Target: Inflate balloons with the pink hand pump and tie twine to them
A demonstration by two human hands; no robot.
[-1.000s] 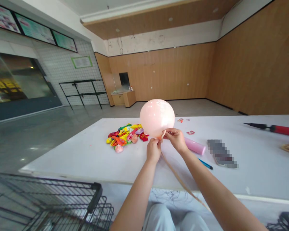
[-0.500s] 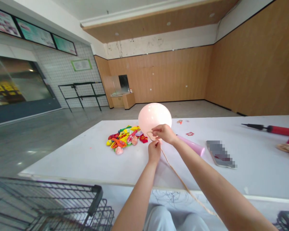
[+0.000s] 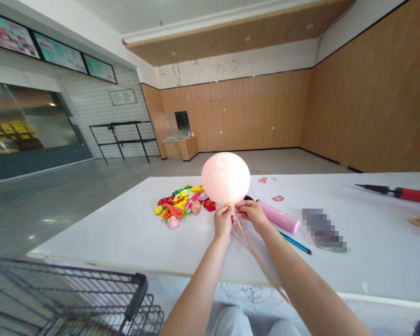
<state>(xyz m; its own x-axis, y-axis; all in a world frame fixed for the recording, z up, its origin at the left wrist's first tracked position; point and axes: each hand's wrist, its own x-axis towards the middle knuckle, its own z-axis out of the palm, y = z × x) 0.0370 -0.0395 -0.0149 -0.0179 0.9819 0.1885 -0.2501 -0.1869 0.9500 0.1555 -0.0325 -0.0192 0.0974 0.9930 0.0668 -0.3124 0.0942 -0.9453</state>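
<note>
Fingers (image 3: 227,212) of both hands are pinched on the neck of the pink balloon (image 3: 226,178) — left hand (image 3: 223,223) and right hand (image 3: 254,215) touch just under it, above the desk (image 3: 126,228). A tan ribbon (image 3: 257,259) trails down from there. Pile of flat balloons (image 3: 182,203) sits behind on the left — pink tube (image 3: 279,217) and blue pen (image 3: 296,242) to the right.
</note>
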